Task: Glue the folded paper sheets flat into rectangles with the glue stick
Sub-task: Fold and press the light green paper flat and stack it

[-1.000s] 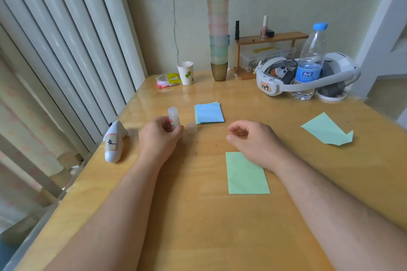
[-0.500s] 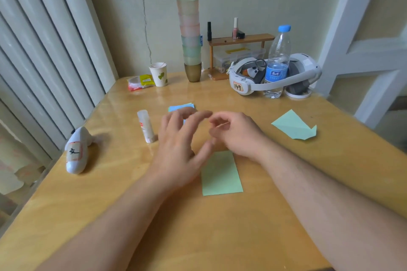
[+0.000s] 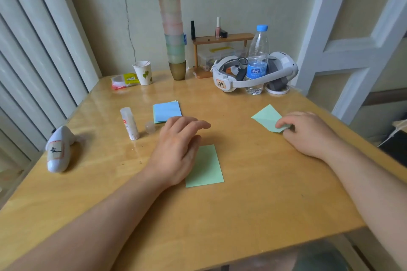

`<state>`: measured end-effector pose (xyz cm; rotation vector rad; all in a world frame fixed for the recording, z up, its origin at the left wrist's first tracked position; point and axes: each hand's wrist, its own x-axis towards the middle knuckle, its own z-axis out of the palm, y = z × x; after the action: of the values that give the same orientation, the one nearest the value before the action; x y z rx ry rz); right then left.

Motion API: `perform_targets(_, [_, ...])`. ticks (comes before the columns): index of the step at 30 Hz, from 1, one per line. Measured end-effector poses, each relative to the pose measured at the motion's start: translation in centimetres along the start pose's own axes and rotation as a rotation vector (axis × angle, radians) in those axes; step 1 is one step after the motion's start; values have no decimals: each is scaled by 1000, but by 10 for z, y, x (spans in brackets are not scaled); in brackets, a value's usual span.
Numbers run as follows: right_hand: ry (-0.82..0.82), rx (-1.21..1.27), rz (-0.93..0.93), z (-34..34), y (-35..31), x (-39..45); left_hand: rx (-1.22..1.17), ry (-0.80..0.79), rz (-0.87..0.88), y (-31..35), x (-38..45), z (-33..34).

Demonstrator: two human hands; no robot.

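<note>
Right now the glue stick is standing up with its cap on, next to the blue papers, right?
Not quite. The head view shows the glue stick standing up next to the blue papers, but its cap is off and sits on the table beside it.

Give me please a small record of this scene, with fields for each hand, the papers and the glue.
left hand: left hand open, over the near green rectangle, holding nothing
right hand: right hand pinches the folded green sheet at its near corner
glue stick: glue stick upright on the table, uncapped
cap: cap on the table beside the stick
blue stack: blue paper stack beyond the left hand
</note>
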<state>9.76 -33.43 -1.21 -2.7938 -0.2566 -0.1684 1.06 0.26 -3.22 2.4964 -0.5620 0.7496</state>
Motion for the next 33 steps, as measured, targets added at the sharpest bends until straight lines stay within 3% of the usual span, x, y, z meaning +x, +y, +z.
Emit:
perform_targets(6, [136, 89, -261, 4, -60, 8, -2, -4, -53, 1, 1, -1])
perform_targets(11, [-35, 337, -485, -6, -134, 1, -62, 42, -85, 6, 1, -7])
perform_targets(14, [-104, 468, -548, -13, -160, 4, -200, 105, -192, 5, 2, -12])
perform_targets(19, [76, 457, -433, -6, -166, 23, -565, 116, -445, 0, 5, -17])
perform_targets(24, [-169, 1183, -170, 19, -173, 19, -802, 131, -548, 1, 9, -18])
perform_targets(27, [-149, 1210, -149, 41, -170, 14, -814, 56, -565, -3, 8, -16])
perform_targets(33, [121, 1083, -149, 64, -165, 8, -685, -112, -472, -9, 4, -15])
